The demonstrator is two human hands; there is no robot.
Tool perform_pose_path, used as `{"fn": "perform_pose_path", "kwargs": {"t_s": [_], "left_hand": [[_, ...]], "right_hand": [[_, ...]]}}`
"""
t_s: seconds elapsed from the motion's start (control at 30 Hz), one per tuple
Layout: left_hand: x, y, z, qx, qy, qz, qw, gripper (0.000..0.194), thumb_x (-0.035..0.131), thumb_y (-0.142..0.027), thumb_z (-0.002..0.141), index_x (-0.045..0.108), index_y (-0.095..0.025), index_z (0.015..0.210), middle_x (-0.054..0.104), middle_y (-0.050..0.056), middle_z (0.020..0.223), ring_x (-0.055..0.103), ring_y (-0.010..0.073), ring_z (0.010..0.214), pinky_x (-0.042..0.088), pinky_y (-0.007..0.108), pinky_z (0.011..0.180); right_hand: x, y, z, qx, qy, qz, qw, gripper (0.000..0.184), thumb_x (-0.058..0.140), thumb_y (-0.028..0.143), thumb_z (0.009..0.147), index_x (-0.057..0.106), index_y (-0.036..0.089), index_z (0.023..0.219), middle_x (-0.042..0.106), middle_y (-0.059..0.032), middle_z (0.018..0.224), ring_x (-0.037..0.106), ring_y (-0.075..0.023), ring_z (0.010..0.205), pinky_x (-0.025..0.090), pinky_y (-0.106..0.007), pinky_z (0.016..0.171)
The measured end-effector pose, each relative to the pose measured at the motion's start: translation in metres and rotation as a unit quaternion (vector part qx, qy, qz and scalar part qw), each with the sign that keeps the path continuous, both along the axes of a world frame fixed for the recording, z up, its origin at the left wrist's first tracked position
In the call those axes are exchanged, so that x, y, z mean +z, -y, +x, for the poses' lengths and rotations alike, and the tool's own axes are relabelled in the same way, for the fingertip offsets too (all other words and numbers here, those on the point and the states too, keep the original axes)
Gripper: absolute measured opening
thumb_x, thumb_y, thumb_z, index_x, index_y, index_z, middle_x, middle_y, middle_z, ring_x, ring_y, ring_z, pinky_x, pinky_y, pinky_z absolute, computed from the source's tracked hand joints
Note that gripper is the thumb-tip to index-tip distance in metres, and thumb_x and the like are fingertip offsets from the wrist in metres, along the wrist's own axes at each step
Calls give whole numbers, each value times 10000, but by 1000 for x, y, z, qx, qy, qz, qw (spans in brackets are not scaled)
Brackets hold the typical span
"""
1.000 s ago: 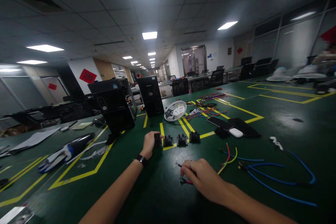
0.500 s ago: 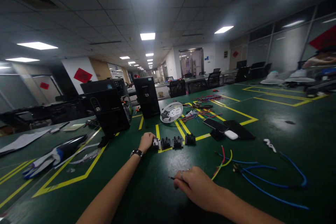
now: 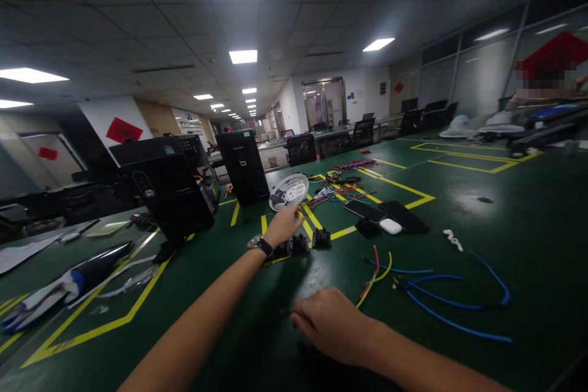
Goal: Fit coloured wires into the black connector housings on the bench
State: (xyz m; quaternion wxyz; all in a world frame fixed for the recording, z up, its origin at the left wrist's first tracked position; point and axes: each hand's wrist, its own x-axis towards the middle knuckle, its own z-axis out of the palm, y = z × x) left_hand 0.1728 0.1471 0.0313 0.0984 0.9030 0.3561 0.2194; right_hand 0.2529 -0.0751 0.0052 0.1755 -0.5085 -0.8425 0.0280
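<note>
My left hand (image 3: 285,224) is stretched out over the black blocks, just in front of a white plastic basket (image 3: 290,191). Its fingers look a little apart, and I see nothing held in them. One black block (image 3: 321,237) stands to the right of that hand, a second black block (image 3: 300,244) lies below it, and another is partly covered by the wrist. Nearer to me, my right hand (image 3: 328,323) is closed round a thin dark rod-shaped tool (image 3: 285,312). Only its tip sticks out to the left; the fingers hide the rest.
Red, yellow and blue wires (image 3: 452,306) lie to the right, near white earbuds (image 3: 453,239). A phone (image 3: 365,211) and a white case (image 3: 390,226) lie further back. Two black computer towers (image 3: 168,190) stand at left, with a glove (image 3: 55,294) before them. A person is at far right.
My left hand has left the leftmost block and moved right and away from me, towards the basket. My right hand keeps its grip on the tool. The view has shifted slightly right.
</note>
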Motion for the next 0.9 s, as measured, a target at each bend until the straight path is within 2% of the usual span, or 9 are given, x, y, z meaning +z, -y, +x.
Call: {"fn": "perform_pose_path", "kwargs": {"t_s": [0.1,0.23,0.33,0.4,0.53,0.63,0.7,0.77,0.9], "left_hand": [[-2,20,74,-86,-39,-13,995,474,600,-509,789,615,-164,1115,642,127,1128,554,272,1104,412,353,953],[-11,44,150,-120,-75,-38,989,549,672,-580,691,648,-124,995,658,186,1064,586,337,1054,463,400,869],[-15,52,174,-125,-80,-56,987,421,773,-464,606,652,-126,827,679,183,964,613,347,984,480,402,827],[-13,55,171,-127,-62,-62,988,392,791,-388,580,636,-127,827,677,171,949,616,337,959,484,397,814],[0,56,122,-128,15,-65,990,431,717,-342,669,551,-140,1012,639,133,1048,604,266,963,483,356,812],[11,55,57,-135,85,-89,983,424,651,-326,754,447,-171,1093,618,87,1054,610,200,919,490,310,777],[12,56,9,-162,189,-179,952,427,659,-274,753,408,-194,1089,608,69,1058,619,182,901,498,282,726],[7,60,-37,-145,249,-238,928,433,669,-269,753,393,-211,1081,598,58,1057,623,178,898,500,259,677],[-15,77,-108,-62,298,-278,911,448,681,-270,756,395,-222,1097,592,59,1082,621,185,954,505,263,711]], "right_hand": [[-3,2,3,17,18,4,1000,251,452,298,940,662,189,854,728,-28,719,667,-162,625,322,-255,522],[-15,-1,9,76,36,17,996,244,487,324,914,680,196,837,737,-13,742,667,-154,655,343,-247,530],[-25,-7,11,109,38,28,993,194,532,317,877,687,200,865,741,-5,762,659,-147,656,343,-243,521],[-27,-9,10,124,42,30,991,185,542,313,866,693,207,846,733,5,717,648,-139,626,326,-244,498],[-17,-5,10,82,38,42,995,201,537,318,874,685,196,811,710,-6,659,624,-142,583,335,-249,518],[-1,-4,19,-2,8,54,999,236,484,286,929,672,185,829,712,-30,747,636,-156,671,382,-254,617],[5,-9,30,-47,-10,53,997,261,448,268,962,681,185,881,705,-43,810,637,-173,759,399,-262,687],[6,-16,40,-61,-23,46,997,259,443,265,973,692,195,976,692,-58,877,619,-191,849,405,-276,754],[-2,-26,41,-7,-42,13,999,277,435,264,980,699,230,1059,671,-61,932,574,-194,922,399,-286,805]]}}
